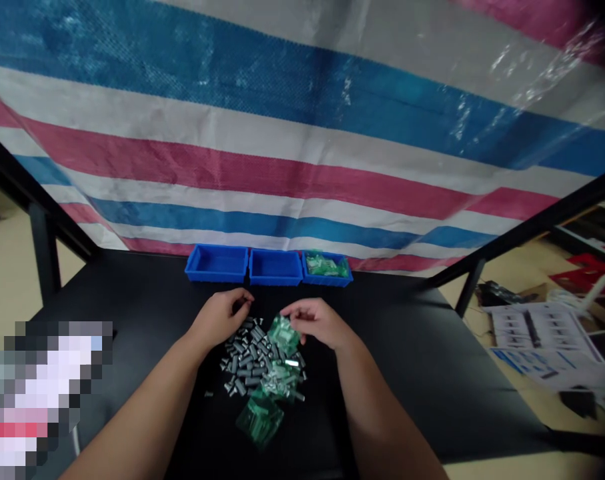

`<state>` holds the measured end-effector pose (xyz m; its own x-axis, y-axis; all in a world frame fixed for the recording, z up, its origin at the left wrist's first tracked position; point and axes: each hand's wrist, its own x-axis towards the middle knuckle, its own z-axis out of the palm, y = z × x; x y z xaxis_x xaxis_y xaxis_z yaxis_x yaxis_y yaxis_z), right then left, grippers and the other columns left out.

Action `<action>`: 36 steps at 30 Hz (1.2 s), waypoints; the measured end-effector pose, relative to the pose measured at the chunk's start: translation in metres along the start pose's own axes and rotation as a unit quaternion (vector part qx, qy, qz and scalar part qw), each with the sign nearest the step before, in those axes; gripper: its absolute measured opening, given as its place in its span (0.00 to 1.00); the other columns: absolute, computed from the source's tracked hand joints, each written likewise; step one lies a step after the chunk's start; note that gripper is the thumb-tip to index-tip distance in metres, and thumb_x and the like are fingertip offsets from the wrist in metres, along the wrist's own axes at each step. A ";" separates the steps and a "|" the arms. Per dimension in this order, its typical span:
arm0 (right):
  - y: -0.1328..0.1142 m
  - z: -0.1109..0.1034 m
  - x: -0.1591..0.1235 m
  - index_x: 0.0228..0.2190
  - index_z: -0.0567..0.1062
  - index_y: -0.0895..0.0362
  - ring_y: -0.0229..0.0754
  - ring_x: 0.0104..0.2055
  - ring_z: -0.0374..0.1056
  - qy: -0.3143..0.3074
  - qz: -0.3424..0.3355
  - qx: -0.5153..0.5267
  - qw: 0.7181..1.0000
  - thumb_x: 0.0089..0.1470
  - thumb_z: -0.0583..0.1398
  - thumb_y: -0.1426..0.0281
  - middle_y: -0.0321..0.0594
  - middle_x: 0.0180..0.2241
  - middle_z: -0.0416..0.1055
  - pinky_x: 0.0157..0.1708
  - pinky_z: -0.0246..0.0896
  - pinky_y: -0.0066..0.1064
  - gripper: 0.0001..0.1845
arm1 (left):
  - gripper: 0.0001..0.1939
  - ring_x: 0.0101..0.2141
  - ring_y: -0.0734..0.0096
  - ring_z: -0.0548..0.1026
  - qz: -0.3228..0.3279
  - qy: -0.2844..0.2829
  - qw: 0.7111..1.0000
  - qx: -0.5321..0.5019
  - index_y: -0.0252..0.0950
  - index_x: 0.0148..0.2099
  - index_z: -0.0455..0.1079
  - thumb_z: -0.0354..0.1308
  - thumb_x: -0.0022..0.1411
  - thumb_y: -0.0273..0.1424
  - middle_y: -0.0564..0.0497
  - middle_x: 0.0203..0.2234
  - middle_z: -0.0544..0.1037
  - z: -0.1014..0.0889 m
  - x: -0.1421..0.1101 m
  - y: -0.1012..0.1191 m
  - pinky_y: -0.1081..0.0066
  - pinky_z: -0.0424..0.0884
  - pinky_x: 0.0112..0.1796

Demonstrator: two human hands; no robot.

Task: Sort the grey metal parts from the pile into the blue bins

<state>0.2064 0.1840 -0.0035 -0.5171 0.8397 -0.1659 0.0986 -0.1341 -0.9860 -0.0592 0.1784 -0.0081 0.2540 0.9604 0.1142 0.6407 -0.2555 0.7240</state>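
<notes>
A heap of small grey metal bolts or pins [247, 360] lies on the black table, too small to tell exactly. My right hand [318, 320] pinches a green see-through plastic bag [283, 335] of small parts at the heap's far right edge. My left hand [222, 319] is just beyond the heap's left side, its fingers curled in; whatever they may hold is hidden. Another green bag [281, 380] rests on the heap's right part. A further green bag [260, 419] lies at the near edge of the pile.
Along the back of the table [402, 373] stand a left blue bin [217, 277], a middle blue bin [276, 277] and a right blue bin [327, 280]; the right one holds green bags. Behind rises a striped sheet [302, 173]. A pixelated patch covers the left side. Papers [542, 327] lie beyond the right edge.
</notes>
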 end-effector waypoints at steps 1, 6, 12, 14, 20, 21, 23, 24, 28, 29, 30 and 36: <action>0.001 -0.005 0.003 0.39 0.79 0.58 0.32 0.21 0.65 0.067 -0.029 0.039 0.997 0.48 0.68 0.66 0.33 0.28 0.71 0.21 0.65 0.26 0.15 | 0.11 0.24 0.72 0.70 0.000 0.000 1.000 -0.001 0.39 0.43 0.75 0.53 0.65 0.34 0.55 0.24 0.76 0.000 0.000 0.000 0.72 0.61 0.29; 0.003 -0.018 0.017 0.29 0.69 0.55 0.36 0.29 0.72 0.406 -0.161 0.205 0.876 0.42 0.71 0.64 0.29 0.26 0.69 0.35 0.73 0.32 0.18 | 0.11 0.23 0.72 0.69 -0.004 -0.002 1.000 -0.005 0.39 0.44 0.74 0.53 0.65 0.35 0.56 0.23 0.76 -0.001 0.000 0.001 0.72 0.61 0.28; 0.009 -0.013 0.019 0.27 0.67 0.54 0.34 0.23 0.63 0.387 -0.111 0.078 0.912 0.47 0.67 0.61 0.28 0.20 0.64 0.24 0.60 0.25 0.16 | 0.11 0.23 0.72 0.70 0.002 -0.003 1.000 -0.003 0.39 0.44 0.74 0.52 0.65 0.35 0.55 0.24 0.76 0.000 0.000 0.000 0.71 0.61 0.29; 0.007 -0.010 0.014 0.26 0.67 0.55 0.33 0.22 0.59 0.343 -0.112 -0.021 0.932 0.51 0.65 0.60 0.28 0.19 0.62 0.23 0.55 0.25 0.15 | 0.11 0.24 0.71 0.70 0.002 -0.004 1.000 0.000 0.39 0.44 0.74 0.52 0.65 0.35 0.55 0.24 0.76 0.000 0.000 -0.001 0.71 0.61 0.29; -0.013 -0.009 -0.011 0.34 0.74 0.55 0.33 0.23 0.57 0.042 -0.046 -0.233 0.970 0.47 0.70 0.58 0.29 0.24 0.66 0.24 0.50 0.26 0.18 | 0.11 0.25 0.71 0.71 -0.004 -0.007 1.000 0.002 0.39 0.44 0.74 0.52 0.65 0.34 0.54 0.25 0.77 0.000 0.000 0.000 0.71 0.61 0.29; -0.016 -0.008 -0.014 0.35 0.75 0.55 0.32 0.23 0.57 -0.018 -0.019 -0.255 0.967 0.44 0.72 0.57 0.29 0.25 0.66 0.24 0.49 0.26 0.21 | 0.11 0.25 0.71 0.71 -0.004 -0.007 1.000 0.002 0.39 0.44 0.74 0.52 0.65 0.34 0.54 0.26 0.77 0.000 0.000 0.000 0.71 0.61 0.29; -0.021 -0.002 -0.020 0.34 0.77 0.55 0.32 0.24 0.57 -0.094 0.005 -0.311 0.946 0.38 0.74 0.56 0.29 0.25 0.65 0.25 0.47 0.26 0.23 | 0.11 0.24 0.72 0.70 -0.003 -0.007 1.000 0.003 0.39 0.44 0.74 0.52 0.65 0.34 0.54 0.25 0.77 0.000 0.000 0.001 0.71 0.60 0.29; -0.023 0.002 -0.021 0.33 0.78 0.55 0.33 0.25 0.58 -0.111 0.006 -0.344 0.932 0.36 0.75 0.56 0.29 0.25 0.64 0.25 0.47 0.26 0.23 | 0.11 0.24 0.72 0.70 -0.003 -0.006 1.000 0.003 0.39 0.44 0.74 0.53 0.65 0.34 0.55 0.25 0.77 0.000 0.000 0.001 0.71 0.60 0.29; -0.025 0.021 -0.025 0.32 0.79 0.54 0.35 0.29 0.59 -0.129 0.010 -0.446 0.886 0.34 0.76 0.56 0.30 0.27 0.67 0.28 0.46 0.27 0.23 | 0.11 0.24 0.72 0.70 -0.004 -0.007 1.000 0.003 0.39 0.44 0.74 0.53 0.65 0.34 0.55 0.24 0.76 0.000 0.000 0.001 0.72 0.60 0.29; -0.025 0.024 -0.026 0.32 0.79 0.53 0.36 0.30 0.60 -0.127 0.011 -0.457 0.881 0.34 0.76 0.57 0.31 0.28 0.68 0.29 0.45 0.27 0.23 | 0.11 0.24 0.72 0.70 -0.005 -0.007 1.000 0.004 0.39 0.44 0.74 0.52 0.65 0.34 0.55 0.24 0.76 0.000 0.000 0.002 0.72 0.60 0.29; -0.024 0.027 -0.026 0.32 0.79 0.53 0.36 0.30 0.60 -0.125 0.009 -0.461 0.878 0.34 0.76 0.58 0.31 0.28 0.68 0.29 0.46 0.27 0.23 | 0.11 0.23 0.72 0.69 -0.005 -0.007 1.000 0.006 0.39 0.44 0.74 0.52 0.65 0.34 0.55 0.24 0.76 0.000 0.000 0.002 0.72 0.60 0.29; -0.018 0.028 -0.023 0.31 0.79 0.54 0.35 0.31 0.62 -0.140 -0.015 -0.431 0.891 0.38 0.75 0.67 0.31 0.29 0.67 0.30 0.51 0.26 0.16 | 0.12 0.23 0.72 0.69 -0.003 -0.009 1.000 0.006 0.38 0.44 0.74 0.52 0.65 0.35 0.55 0.24 0.76 0.001 0.000 0.000 0.72 0.59 0.28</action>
<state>0.1927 0.1527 0.0179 -0.7105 0.6559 -0.2550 0.6355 0.4424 -0.6329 -0.0581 0.1779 -0.0086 0.2628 0.9599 0.0978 0.6505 -0.2511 0.7168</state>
